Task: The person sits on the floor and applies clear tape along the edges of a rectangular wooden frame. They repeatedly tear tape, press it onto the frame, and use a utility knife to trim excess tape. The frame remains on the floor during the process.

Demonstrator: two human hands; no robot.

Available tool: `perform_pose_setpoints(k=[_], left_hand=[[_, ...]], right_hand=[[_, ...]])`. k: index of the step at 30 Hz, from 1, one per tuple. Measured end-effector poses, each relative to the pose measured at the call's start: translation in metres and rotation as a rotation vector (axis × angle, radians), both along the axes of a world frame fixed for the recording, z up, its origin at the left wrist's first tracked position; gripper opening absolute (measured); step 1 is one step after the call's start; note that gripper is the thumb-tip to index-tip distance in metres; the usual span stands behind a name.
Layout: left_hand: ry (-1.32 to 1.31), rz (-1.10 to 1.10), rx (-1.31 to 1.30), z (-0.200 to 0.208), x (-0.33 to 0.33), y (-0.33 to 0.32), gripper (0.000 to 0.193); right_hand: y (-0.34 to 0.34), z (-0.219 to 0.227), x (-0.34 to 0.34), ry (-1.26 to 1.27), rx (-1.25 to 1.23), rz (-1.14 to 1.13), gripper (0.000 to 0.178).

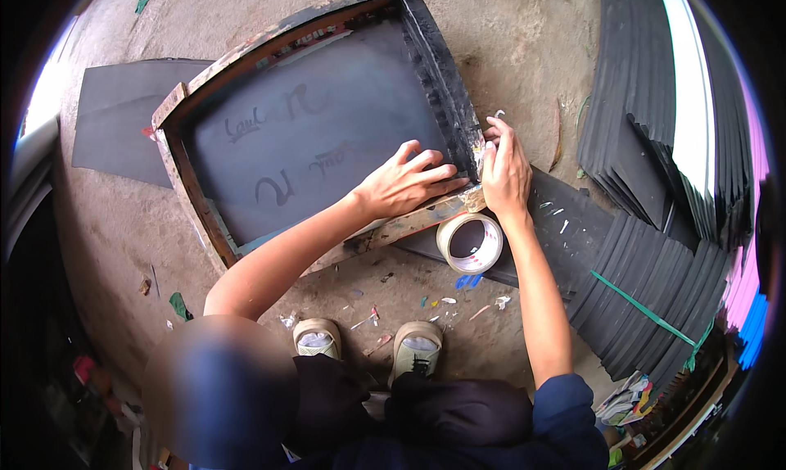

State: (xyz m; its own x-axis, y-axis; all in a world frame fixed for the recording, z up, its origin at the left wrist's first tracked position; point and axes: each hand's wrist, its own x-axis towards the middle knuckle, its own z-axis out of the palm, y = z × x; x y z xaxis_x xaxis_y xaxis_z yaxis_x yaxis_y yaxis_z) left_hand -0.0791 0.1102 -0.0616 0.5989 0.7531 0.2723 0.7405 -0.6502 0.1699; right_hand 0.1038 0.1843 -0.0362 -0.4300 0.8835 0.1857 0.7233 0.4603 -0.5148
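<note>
A wooden screen-printing frame (385, 234) with dark mesh lies tilted across the middle, faint mirrored lettering on the mesh. My left hand (409, 182) reaches over its near side. The fingers are bent and apart, with the fingertips at the inner near right corner. Against the outside of that same corner rests my right hand (508, 171), its fingers bent and close together. A small pale curl shows at its fingertips; what the fingers hold, if anything, I cannot make out. Just below the corner, a roll of tape (447, 241) lies between my forearms.
A black sheet (123, 118) lies partly under the frame's left side. Stacks of black foam sheets (626, 167) stand at the right, one bundle (647, 286) tied with green strap (643, 306). Scraps litter the concrete floor (524, 44) by my shoes (416, 347). A blurred head (221, 388) fills the lower left.
</note>
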Motion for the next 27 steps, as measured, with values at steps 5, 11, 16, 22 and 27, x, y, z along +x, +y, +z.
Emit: perform_pose_setpoints(k=[5,11,16,22,27], left_hand=[[0.056,0.009,-0.075,0.000,0.003,0.000,0.050],[-0.025,0.148,-0.074,-0.002,-0.002,-0.010,0.053],[-0.034,0.164,-0.075,-0.005,-0.003,-0.014,0.065],[-0.082,0.275,-0.122,0.002,-0.001,-0.013,0.062],[-0.177,0.323,-0.160,0.009,-0.037,-0.047,0.057]], right_hand=[[0.000,0.001,-0.001,-0.020,0.003,-0.008,0.034],[0.001,-0.002,0.003,-0.007,0.020,-0.011,0.034],[0.000,-0.002,0.003,-0.026,-0.003,-0.016,0.034],[0.001,-0.001,0.003,0.004,-0.134,-0.022,0.040],[0.010,0.013,0.002,-0.159,0.248,0.325,0.055]])
